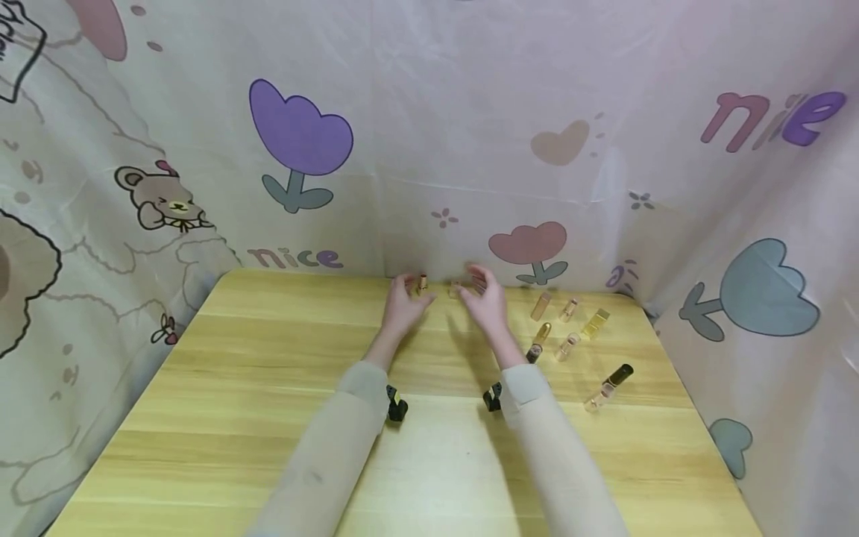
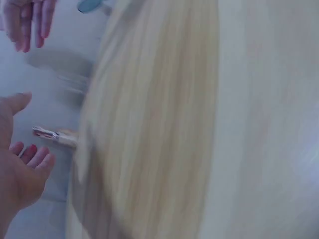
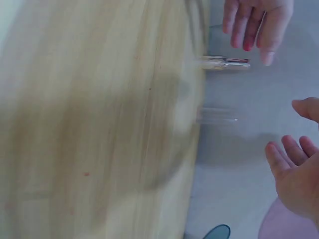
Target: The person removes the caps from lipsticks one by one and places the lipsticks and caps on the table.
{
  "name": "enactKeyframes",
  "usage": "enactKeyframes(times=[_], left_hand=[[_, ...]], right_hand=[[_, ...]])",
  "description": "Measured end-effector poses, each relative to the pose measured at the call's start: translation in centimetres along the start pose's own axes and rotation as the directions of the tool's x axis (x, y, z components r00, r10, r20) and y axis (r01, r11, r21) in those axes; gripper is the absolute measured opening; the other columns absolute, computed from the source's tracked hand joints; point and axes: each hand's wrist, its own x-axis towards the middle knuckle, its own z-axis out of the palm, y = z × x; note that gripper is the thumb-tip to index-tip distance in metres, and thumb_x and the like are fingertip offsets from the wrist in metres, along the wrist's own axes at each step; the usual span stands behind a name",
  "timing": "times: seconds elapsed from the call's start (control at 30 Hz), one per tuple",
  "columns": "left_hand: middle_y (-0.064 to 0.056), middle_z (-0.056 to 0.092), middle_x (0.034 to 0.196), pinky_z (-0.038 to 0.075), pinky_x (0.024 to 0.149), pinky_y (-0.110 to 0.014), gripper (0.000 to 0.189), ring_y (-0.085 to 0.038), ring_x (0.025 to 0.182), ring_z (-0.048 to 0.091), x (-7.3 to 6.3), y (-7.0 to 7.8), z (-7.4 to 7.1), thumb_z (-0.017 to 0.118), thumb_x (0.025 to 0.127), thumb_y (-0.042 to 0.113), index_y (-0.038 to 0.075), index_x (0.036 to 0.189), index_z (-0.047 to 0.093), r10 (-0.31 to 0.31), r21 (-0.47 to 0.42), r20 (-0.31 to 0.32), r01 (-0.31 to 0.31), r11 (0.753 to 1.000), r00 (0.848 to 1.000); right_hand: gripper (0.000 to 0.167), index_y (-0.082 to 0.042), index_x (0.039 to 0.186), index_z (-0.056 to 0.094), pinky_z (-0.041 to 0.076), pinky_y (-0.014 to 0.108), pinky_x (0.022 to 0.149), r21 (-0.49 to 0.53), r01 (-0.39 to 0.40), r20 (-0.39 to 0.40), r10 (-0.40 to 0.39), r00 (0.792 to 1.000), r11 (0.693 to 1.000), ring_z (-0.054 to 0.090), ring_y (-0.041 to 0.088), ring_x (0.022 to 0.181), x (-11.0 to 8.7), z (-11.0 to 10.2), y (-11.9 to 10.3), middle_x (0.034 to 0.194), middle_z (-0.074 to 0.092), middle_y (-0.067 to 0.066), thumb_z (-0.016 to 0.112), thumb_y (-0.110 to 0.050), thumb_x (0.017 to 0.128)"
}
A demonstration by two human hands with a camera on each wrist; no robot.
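An uncapped lipstick (image 1: 423,283) with a gold base stands upright at the back edge of the table, against the cloth. Just left of it is my left hand (image 1: 406,304), fingers spread loosely and nothing in its grasp; the left wrist view shows a gap between those fingers and the lipstick (image 2: 54,135). A small clear cap (image 1: 454,289) stands a short way right of the lipstick, and appears see-through in the right wrist view (image 3: 218,115). Beside the cap, my right hand (image 1: 488,302) has its thumb and fingers apart and holds nothing.
Several lipsticks stand or lie on the right of the wooden table (image 1: 268,388), among them a gold tube (image 1: 595,324), a pink tube (image 1: 540,306) and one with a black end (image 1: 617,375). A patterned cloth (image 1: 429,134) hangs close behind the back edge.
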Motion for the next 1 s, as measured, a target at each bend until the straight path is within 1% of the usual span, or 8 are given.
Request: enactKeyframes(times=[0.23,0.3,0.43,0.57,0.67,0.8,0.9,1.0], left_hand=[[-0.016,0.043,0.157,0.039,0.118,-0.055,0.082,-0.042,0.144,0.043,-2.6,1.5,0.5,0.081,0.091,0.030,0.007,0.157,0.037,0.035,-0.146,-0.040,-0.040,0.989,0.999],[-0.016,0.043,0.157,0.039,0.118,-0.056,0.084,-0.043,0.144,0.042,-3.3,1.8,0.7,0.081,0.091,0.032,0.009,0.158,0.037,0.046,-0.167,-0.040,-0.052,0.985,0.998],[-0.016,0.044,0.156,0.037,0.121,-0.052,0.083,-0.039,0.145,0.042,-4.6,2.0,1.2,0.081,0.091,0.032,0.008,0.158,0.037,0.110,-0.193,-0.038,-0.115,0.974,0.993],[-0.016,0.042,0.157,0.036,0.122,-0.050,0.084,-0.040,0.146,0.040,-6.0,1.9,2.1,0.081,0.092,0.029,0.007,0.158,0.035,0.163,-0.201,-0.026,-0.165,0.965,0.986],[-0.016,0.042,0.158,0.036,0.122,-0.050,0.086,-0.041,0.146,0.040,-6.9,2.0,3.1,0.082,0.090,0.028,0.006,0.158,0.035,0.174,-0.205,0.007,-0.169,0.964,0.985],[-0.013,0.044,0.157,0.036,0.122,-0.045,0.087,-0.034,0.145,0.043,-7.7,2.3,4.7,0.084,0.088,0.028,0.009,0.158,0.037,0.173,-0.204,0.059,-0.158,0.966,0.983],[-0.011,0.044,0.157,0.036,0.122,-0.044,0.087,-0.030,0.146,0.043,-8.2,2.3,5.6,0.085,0.088,0.028,0.012,0.159,0.037,0.175,-0.211,0.092,-0.153,0.966,0.980],[-0.012,0.043,0.158,0.036,0.122,-0.046,0.088,-0.032,0.145,0.042,-8.6,2.3,6.4,0.085,0.088,0.029,0.012,0.159,0.036,0.177,-0.213,0.117,-0.149,0.966,0.977]], right_hand=[[0.053,0.006,0.142,0.054,0.042,0.043,0.118,0.046,0.057,-0.089,-0.052,0.995,0.997,0.054,0.038,0.137,-2.5,-2.4,-1.0,0.144,0.058,0.024,0.073,0.001,0.093],[0.052,0.006,0.141,0.054,0.043,0.042,0.118,0.056,0.075,-0.128,-0.067,0.990,0.996,0.054,0.037,0.136,-3.2,-3.2,-1.1,0.144,0.059,0.023,0.073,0.001,0.093],[0.050,0.005,0.139,0.056,0.045,0.041,0.116,0.065,0.100,-0.195,-0.086,0.977,0.993,0.056,0.035,0.134,-4.8,-4.6,-1.0,0.141,0.061,0.021,0.074,0.002,0.093],[0.047,0.005,0.136,0.059,0.045,0.046,0.116,0.070,0.108,-0.231,-0.089,0.969,0.992,0.057,0.036,0.132,-6.3,-5.8,-0.6,0.138,0.063,0.022,0.074,0.002,0.092],[0.047,0.005,0.136,0.059,0.043,0.048,0.117,0.061,0.081,-0.250,-0.063,0.966,0.995,0.057,0.035,0.133,-7.4,-6.9,-0.1,0.138,0.063,0.022,0.075,0.000,0.092],[0.049,0.004,0.139,0.057,0.041,0.044,0.119,0.039,0.000,-0.258,0.010,0.966,0.999,0.055,0.035,0.135,-8.9,-8.4,0.6,0.140,0.062,0.020,0.074,-0.004,0.094],[0.051,0.004,0.141,0.055,0.040,0.043,0.120,0.031,-0.063,-0.242,0.069,0.968,0.998,0.052,0.036,0.137,-9.8,-9.3,1.1,0.143,0.060,0.020,0.074,-0.005,0.095],[0.055,0.004,0.144,0.052,0.039,0.044,0.121,0.013,-0.134,-0.213,0.134,0.968,0.991,0.050,0.038,0.139,-10.5,-10.1,1.5,0.146,0.056,0.021,0.074,-0.005,0.094]])
